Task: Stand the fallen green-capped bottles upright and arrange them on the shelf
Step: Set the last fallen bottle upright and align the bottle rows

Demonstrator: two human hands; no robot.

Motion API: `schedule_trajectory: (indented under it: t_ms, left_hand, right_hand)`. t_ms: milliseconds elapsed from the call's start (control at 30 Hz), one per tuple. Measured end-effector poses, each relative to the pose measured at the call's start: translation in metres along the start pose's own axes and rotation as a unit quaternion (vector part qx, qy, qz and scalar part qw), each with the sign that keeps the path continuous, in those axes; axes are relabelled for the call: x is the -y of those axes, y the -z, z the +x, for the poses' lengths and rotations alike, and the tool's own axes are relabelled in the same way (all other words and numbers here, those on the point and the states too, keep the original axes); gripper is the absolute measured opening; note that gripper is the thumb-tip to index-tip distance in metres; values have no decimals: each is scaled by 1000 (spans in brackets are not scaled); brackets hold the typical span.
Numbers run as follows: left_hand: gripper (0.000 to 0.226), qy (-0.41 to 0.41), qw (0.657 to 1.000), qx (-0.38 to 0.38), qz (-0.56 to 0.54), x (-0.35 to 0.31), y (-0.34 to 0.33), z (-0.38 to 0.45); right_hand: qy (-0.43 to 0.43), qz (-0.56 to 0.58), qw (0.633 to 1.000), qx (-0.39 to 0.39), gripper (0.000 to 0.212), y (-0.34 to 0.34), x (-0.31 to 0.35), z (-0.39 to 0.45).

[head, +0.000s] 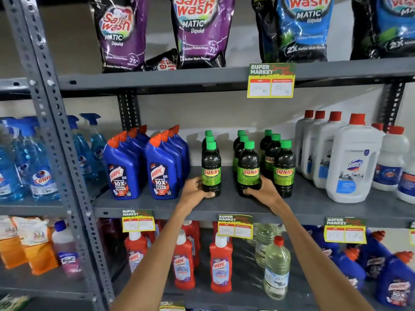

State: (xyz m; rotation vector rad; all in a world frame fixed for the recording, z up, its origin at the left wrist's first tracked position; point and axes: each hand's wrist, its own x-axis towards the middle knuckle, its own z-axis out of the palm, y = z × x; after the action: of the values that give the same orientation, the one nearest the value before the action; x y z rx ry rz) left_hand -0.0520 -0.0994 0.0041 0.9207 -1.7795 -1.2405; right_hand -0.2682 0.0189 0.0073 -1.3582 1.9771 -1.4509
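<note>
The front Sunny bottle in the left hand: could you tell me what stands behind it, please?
Behind the front bottle gripped by the left hand, two more green caps show in a row; their bodies are mostly hidden.

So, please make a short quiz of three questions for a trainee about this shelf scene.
1. True or false: every green-capped bottle on the middle shelf stands upright.
2. How many columns do they form?
3. What stands directly left of them: A) blue Harpic bottles B) white jugs C) spray bottles?

Key: 1 true. 2 three. 3 A.

The left hand and right hand each grip a front bottle.
</note>
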Motion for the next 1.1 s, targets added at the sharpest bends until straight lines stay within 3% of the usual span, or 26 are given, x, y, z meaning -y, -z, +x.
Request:
schedule_trajectory:
  t_ms: [633,800,967,1100]
  left_hand:
    - [64,-15,999,-2,31,1,0,-4]
    - [61,-20,999,-8,47,2,-4,-6]
    - [52,-43,985,-43,159,1,-12,-20]
    - [73,-110,932,-100,331,18,-33,-48]
  right_hand:
    - [-3,2,999,51,59,-1,13,-5]
    - [-17,3,997,70,72,3,8,1]
    - [-18,-41,997,57,91,5,1,-5]
    - [32,-143,989,16,90,0,-2,-54]
